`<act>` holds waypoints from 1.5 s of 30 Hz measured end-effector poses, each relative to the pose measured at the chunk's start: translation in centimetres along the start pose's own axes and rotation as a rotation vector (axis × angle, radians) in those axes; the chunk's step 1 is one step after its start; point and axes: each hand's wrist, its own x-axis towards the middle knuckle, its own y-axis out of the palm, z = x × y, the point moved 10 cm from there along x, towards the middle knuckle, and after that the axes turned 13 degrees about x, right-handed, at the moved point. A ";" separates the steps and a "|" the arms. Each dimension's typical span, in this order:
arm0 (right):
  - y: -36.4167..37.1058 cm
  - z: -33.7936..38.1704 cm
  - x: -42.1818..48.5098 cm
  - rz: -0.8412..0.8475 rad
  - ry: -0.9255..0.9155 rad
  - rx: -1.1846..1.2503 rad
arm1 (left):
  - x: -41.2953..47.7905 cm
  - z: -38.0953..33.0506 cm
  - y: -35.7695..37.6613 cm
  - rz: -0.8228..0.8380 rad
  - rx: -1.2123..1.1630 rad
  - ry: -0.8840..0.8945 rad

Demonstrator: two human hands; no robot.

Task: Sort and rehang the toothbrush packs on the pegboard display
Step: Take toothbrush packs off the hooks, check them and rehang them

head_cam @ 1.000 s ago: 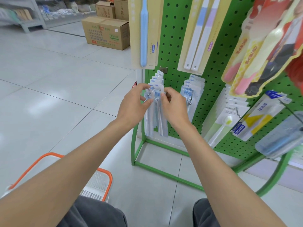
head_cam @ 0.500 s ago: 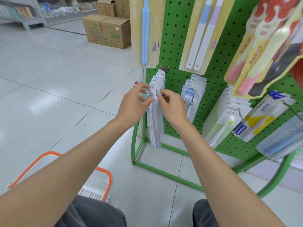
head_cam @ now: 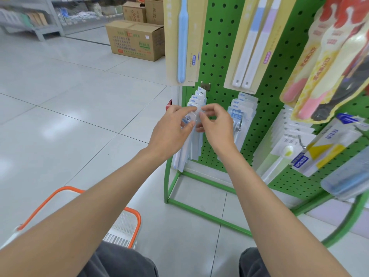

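Left hand and right hand, close together, both pinch the header of a clear toothbrush pack at the peg tip, lower left of the green pegboard. The pack appears not yet seated. The neighbouring row of packs hangs stocked.

Left hand, right hand on toothbrush pack

The pegboard is bright green, patterned with rows of dark round holes. The toothbrush packs are clear with white cards and blue lettering. A pale yellow card carries 1 light blue brush. The basket is white slotted plastic with an orange rim; the floor, pale grey tiles; the box, brown.
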 end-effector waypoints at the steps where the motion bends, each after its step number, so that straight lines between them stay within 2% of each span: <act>1: 0.1 0.0 0.1 0.008 0.009 -0.013 | 0.0 0.1 0.0 -0.004 -0.001 0.000; 9: 0.5 -0.7 1.2 0.036 -0.003 -0.172 | 0.2 0.7 0.4 -0.003 -0.041 -0.009; 13: 0.7 -1.2 1.0 0.025 0.017 -0.121 | 0.2 0.6 0.5 -0.015 -0.035 -0.004; 19: 0.1 0.1 -0.3 -0.026 -0.129 -0.169 | 0.2 0.5 0.4 -0.021 -0.026 0.008; 25: -1.1 -1.0 -2.3 0.000 -0.099 -0.248 | 0.0 0.2 0.4 -0.014 -0.024 0.004; 29: -2.2 -1.2 -3.8 0.033 -0.094 -0.334 | -1.0 -0.4 -0.5 -0.099 0.017 -0.027; 32: -3.2 -1.1 -5.0 0.048 -0.077 -0.335 | -2.8 -0.1 -0.9 -0.172 0.017 -0.122; 34: -3.9 -1.0 -5.7 0.060 -0.045 -0.300 | -3.7 -0.1 0.6 -0.074 -0.021 -0.137; 38: -4.6 -1.2 -6.9 0.078 0.042 -0.199 | -5.9 -0.7 5.8 0.311 -0.069 -0.112; 40: -5.1 -1.2 -7.3 0.061 0.075 -0.131 | -6.8 -0.8 7.6 0.437 -0.112 -0.122; 45: -6.3 -0.5 -8.4 0.030 0.165 0.014 | -7.4 -2.4 7.3 0.419 -0.131 -0.058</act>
